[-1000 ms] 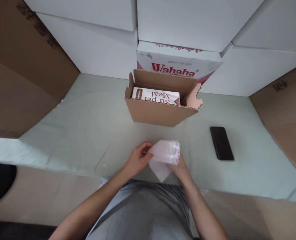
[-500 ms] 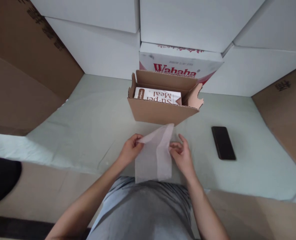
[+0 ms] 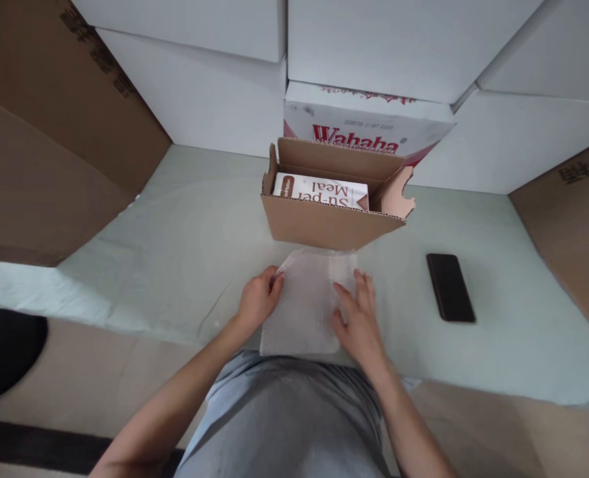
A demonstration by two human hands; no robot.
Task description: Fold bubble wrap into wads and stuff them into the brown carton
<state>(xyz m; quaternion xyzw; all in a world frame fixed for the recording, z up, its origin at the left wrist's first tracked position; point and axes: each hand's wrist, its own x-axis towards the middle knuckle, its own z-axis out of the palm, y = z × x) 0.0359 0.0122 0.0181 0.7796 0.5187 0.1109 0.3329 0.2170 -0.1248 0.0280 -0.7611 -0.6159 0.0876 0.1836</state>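
A thin, translucent white packing sheet (image 3: pixel 301 312) lies nearly flat at the table's front edge, with a strip along its right side that looks doubled. My left hand (image 3: pixel 260 297) pinches its upper left edge between thumb and fingers. On the right side, my right hand (image 3: pixel 360 318) rests with fingers spread, touching the sheet. Just beyond it stands an open cardboard box (image 3: pixel 331 224), upright, its top flaps raised. Inside on the left is a white carton (image 3: pixel 324 188) with brown "Su-per Meal" lettering, upside down from here; its lower part is hidden.
A black phone (image 3: pixel 450 287) lies to the right on the pale green table cover (image 3: pixel 189 219). Behind the box are a Wahaba-labelled carton (image 3: pixel 364 113) and stacked white boxes (image 3: pixel 214 93). Large brown cartons (image 3: pixel 50 166) flank the left and right sides.
The packing sheet, previously lifted and folded at its top, now lies flatter. My right hand has opened and spread over its right side; my left hand still pinches the left edge.
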